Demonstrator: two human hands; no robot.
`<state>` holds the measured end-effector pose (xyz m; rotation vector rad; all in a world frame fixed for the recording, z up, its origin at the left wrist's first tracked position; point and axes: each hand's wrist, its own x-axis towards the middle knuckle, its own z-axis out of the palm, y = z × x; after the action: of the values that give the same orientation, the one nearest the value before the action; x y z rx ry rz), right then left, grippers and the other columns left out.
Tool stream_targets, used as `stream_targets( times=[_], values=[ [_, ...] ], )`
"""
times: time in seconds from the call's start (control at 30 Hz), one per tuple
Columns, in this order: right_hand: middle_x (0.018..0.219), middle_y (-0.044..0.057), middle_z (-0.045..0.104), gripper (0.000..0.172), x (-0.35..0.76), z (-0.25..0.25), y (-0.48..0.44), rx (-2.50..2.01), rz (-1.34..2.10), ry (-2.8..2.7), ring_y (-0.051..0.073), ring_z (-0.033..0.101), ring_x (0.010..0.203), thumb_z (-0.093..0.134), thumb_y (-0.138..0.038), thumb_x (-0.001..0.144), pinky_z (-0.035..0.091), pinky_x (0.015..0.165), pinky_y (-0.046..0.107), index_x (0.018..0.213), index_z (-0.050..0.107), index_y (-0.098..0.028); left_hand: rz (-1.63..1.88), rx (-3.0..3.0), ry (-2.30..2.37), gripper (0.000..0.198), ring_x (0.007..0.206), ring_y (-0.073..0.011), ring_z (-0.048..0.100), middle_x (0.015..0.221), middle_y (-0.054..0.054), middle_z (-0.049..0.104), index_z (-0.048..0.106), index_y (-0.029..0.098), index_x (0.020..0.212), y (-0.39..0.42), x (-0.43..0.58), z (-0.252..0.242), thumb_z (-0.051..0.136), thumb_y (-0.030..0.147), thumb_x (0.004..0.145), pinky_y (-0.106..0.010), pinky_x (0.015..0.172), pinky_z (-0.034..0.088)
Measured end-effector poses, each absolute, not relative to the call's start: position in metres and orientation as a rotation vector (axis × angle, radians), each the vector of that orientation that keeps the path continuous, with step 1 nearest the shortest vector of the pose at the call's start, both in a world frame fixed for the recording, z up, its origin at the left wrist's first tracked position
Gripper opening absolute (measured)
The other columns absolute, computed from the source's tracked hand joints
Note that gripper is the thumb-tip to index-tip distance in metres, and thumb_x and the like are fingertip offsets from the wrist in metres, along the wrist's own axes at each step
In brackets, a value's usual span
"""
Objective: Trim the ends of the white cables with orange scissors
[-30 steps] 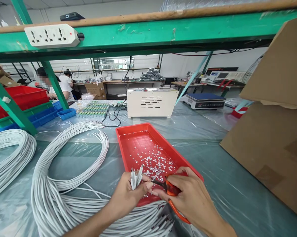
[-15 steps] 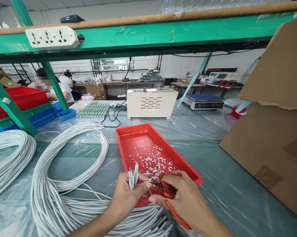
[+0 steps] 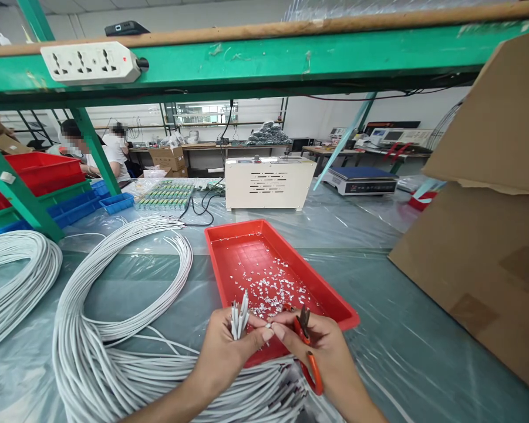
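My left hand [image 3: 232,346] is closed around a few white cables [image 3: 239,316], their cut ends pointing up, and its thumb and forefinger pinch one small white cable end [image 3: 268,325]. At that same end, the thumb and forefinger of my right hand [image 3: 323,346] meet the left fingertips. Orange-handled cutters [image 3: 308,352] rest in my right palm, with their dark blades turned upward, away from the cable. Below both hands is a red tray [image 3: 215,264] with many white scraps [image 3: 273,288] in it. A large coil of white cables [image 3: 74,305] runs beneath my left forearm.
Another cable coil [image 3: 22,282] lies at the far left. A beige metal box [image 3: 268,185] and a scale [image 3: 361,181] stand behind the tray. Cardboard [image 3: 479,282] borders the right side. A green shelf beam [image 3: 264,64] crosses overhead. Two people sit in the background.
The cutters have swung from the cable end back into my right palm, blades now up. My right thumb and forefinger have moved left to pinch at the cable end.
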<state>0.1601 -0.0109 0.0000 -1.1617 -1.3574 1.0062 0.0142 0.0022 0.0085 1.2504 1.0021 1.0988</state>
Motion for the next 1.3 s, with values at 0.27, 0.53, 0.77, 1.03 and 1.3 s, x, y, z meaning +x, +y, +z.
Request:
stream_targets(
  times=[0.27, 0.53, 0.77, 1.03, 1.3],
  values=[
    [0.056, -0.001, 0.059, 0.008, 0.161, -0.005, -0.009, -1.167, 0.985, -1.375, 0.012, 0.05, 0.054, 0.064, -0.022, 0.066, 0.04, 0.052, 0.022, 0.071, 0.069, -0.018, 1.144, 1.264, 1.02, 0.01, 0.051, -0.0078, 0.046, 0.054, 0.003, 0.058, 0.064, 0.012, 0.061, 0.001, 0.017, 0.008, 0.071, 0.019, 0.061, -0.017, 0.05, 0.036],
    [0.051, -0.004, 0.05, 0.003, 0.159, -0.007, -0.01, -1.116, 1.05, -1.297, 0.01, 0.045, 0.049, 0.063, -0.014, 0.062, 0.038, 0.049, 0.021, 0.064, 0.063, -0.016, 1.12, 1.278, 1.029, 0.008, 0.055, -0.0111, 0.051, 0.059, 0.0, 0.062, 0.065, 0.012, 0.063, 0.0, 0.02, 0.008, 0.069, 0.019, 0.062, -0.02, 0.054, 0.039],
    [0.05, -0.003, 0.053, 0.005, 0.155, 0.001, -0.009, -1.114, 1.043, -1.242, 0.011, 0.047, 0.048, 0.062, -0.013, 0.06, 0.04, 0.049, 0.021, 0.058, 0.058, -0.016, 1.022, 1.293, 1.027, 0.017, 0.055, -0.012, 0.05, 0.059, -0.001, 0.061, 0.066, 0.011, 0.067, 0.0, 0.019, 0.006, 0.067, 0.029, 0.066, -0.021, 0.054, 0.039],
    [0.049, -0.004, 0.054, 0.006, 0.155, 0.003, -0.008, -1.044, 1.22, -1.106, 0.01, 0.047, 0.047, 0.068, -0.018, 0.06, 0.039, 0.048, 0.02, 0.059, 0.062, -0.016, 0.991, 1.322, 0.926, 0.021, 0.062, -0.0135, 0.053, 0.059, -0.001, 0.059, 0.061, 0.011, 0.066, -0.002, 0.019, 0.011, 0.06, 0.03, 0.074, -0.023, 0.064, 0.04],
    [0.059, 0.002, 0.063, 0.011, 0.16, 0.008, -0.009, -1.028, 1.226, -1.242, 0.015, 0.057, 0.056, 0.067, -0.025, 0.066, 0.045, 0.058, 0.025, 0.072, 0.068, -0.016, 1.001, 1.215, 0.962, 0.025, 0.061, -0.0133, 0.052, 0.061, -0.001, 0.06, 0.064, 0.011, 0.069, 0.002, 0.014, 0.007, 0.067, 0.036, 0.066, -0.022, 0.06, 0.041]
  ],
)
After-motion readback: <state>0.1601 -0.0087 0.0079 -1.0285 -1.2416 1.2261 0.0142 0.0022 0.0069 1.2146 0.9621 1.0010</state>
